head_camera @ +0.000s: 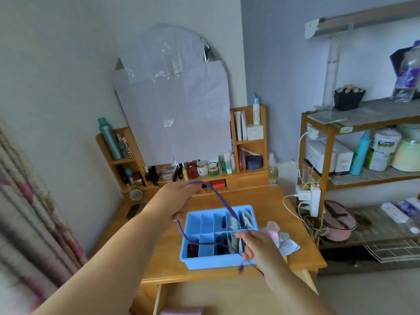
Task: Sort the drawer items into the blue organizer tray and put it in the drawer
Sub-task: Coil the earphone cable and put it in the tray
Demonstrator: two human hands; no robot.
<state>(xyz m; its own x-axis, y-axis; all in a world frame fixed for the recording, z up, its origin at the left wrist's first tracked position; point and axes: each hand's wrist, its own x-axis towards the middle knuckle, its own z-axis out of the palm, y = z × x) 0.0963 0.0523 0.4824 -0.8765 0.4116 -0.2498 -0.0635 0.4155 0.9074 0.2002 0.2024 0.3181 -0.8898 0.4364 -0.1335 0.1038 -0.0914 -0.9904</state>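
Observation:
A blue organizer tray [193,226] with several compartments sits on the wooden dressing table [270,201]. Some compartments hold folded grey cloths and dark items. A long purple cord [221,200] loops above the tray. My left hand [176,202] grips one stretch of the cord above the tray's far left corner. My right hand [255,247] pinches another stretch over the tray's front right, with the cord's end dangling below it. Pink and pale blue cloths [280,237] lie on the table right of the tray. The open drawer [204,298] shows below the table's front edge.
A paper-covered mirror [172,98] and shelves of cosmetic bottles [204,168] stand at the table's back. To the right is a wooden rack [327,142] with containers, a white power strip [314,200] with cables, and a pink bag [338,222]. A curtain [27,212] hangs at left.

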